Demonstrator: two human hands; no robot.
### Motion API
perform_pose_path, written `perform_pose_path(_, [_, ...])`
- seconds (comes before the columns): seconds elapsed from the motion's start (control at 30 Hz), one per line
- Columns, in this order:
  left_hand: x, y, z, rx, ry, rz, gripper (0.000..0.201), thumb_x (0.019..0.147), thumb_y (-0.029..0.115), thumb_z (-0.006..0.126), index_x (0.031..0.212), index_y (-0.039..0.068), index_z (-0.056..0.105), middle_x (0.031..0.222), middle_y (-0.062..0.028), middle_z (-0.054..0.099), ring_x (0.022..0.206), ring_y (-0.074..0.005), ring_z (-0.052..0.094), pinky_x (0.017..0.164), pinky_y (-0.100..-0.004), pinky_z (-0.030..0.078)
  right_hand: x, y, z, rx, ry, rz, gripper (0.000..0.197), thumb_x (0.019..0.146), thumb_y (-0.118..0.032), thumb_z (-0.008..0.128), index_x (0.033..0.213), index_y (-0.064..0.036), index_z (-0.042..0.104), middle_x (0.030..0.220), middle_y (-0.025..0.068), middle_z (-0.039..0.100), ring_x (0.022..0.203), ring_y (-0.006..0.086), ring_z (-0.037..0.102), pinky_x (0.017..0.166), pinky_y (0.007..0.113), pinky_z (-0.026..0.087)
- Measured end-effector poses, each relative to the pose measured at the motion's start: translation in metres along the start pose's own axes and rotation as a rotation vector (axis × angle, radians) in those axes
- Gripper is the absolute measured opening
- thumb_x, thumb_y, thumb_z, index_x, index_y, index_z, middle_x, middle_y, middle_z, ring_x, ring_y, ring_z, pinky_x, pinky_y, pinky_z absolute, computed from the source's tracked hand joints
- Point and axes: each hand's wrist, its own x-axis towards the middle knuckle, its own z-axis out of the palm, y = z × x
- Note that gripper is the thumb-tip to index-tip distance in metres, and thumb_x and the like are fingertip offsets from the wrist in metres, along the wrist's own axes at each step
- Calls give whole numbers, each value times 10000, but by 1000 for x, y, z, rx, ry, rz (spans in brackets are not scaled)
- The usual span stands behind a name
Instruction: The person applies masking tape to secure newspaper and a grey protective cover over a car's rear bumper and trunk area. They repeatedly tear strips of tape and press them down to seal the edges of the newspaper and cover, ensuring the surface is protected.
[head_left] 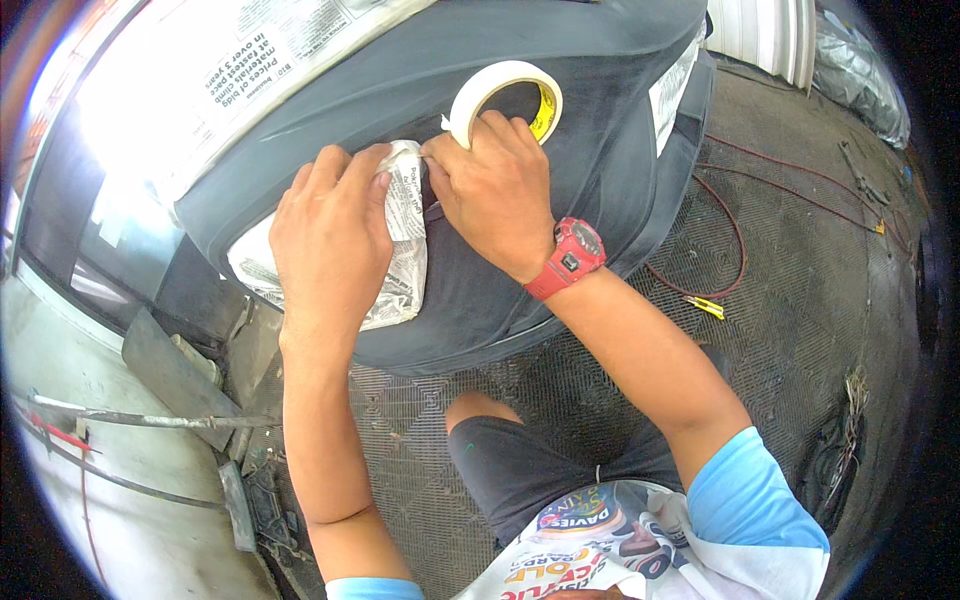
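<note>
A piece of newspaper [405,240] covers a rounded area on the dark grey car body [520,210]. My left hand [332,225] presses on the paper's upper edge, its fingers bent and close together. Hooked over my right hand's fingers is a cream roll of masking tape [477,92] with a yellow inner core. My right hand [497,190] has its thumb and forefinger pinched at the paper's upper right corner, by the tape's loose end. What lies between those fingertips is too small to tell. A red watch [568,258] sits on my right wrist.
More newspaper [270,75] masks the car's upper part, and another strip [672,95] its right side. A yellow cutter knife [706,306] and a dark red hose [742,250] lie on the textured floor at right. Panels and scrap [180,375] stand at left.
</note>
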Motion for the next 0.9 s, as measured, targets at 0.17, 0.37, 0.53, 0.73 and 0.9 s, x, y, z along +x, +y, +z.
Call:
perform_pose_path(0.17, [1, 2, 1, -23, 22, 21, 236, 1034, 121, 711, 1245, 92, 812, 1016, -123, 699, 968, -367, 699, 877, -503, 558, 0, -6, -3, 39, -30, 78, 65, 866, -110, 722, 811, -78, 705, 870, 132, 690, 885, 333, 672, 792, 474, 508])
perform_pose_path(0.37, [2, 4, -1, -8, 13, 15, 227, 1051, 133, 701, 1248, 99, 809, 1021, -127, 698, 990, -366, 706, 885, -502, 559, 0, -17, -5, 69, -65, 195, 71, 881, -115, 716, 830, -67, 706, 876, 150, 700, 887, 359, 686, 809, 492, 512])
perform_pose_path(0.53, [2, 5, 2, -7, 14, -34, 212, 1069, 155, 691, 1236, 108, 813, 1015, -120, 696, 991, -361, 704, 888, -496, 557, 1, -24, -25, 86, -204, 203, 77, 887, -108, 727, 898, -34, 744, 971, 193, 706, 968, 367, 687, 861, 505, 509])
perform_pose_path(0.73, [-3, 15, 9, -27, 61, -138, 231, 1129, 235, 650, 1253, 139, 819, 1033, -125, 695, 1026, -368, 708, 912, -490, 547, -47, -25, -84, 336, -170, 290, 280, 928, -71, 766, 1205, -38, 788, 1039, 169, 708, 986, 399, 664, 898, 518, 513])
perform_pose_path(0.9, [-3, 40, 19, -2, 111, -231, 246, 1108, 269, 680, 1269, 140, 814, 1081, -147, 712, 1050, -386, 711, 932, -505, 548, -166, -23, -136, 386, -351, 441, 313, 902, 2, 775, 1205, -67, 816, 968, 136, 707, 914, 378, 678, 846, 503, 527])
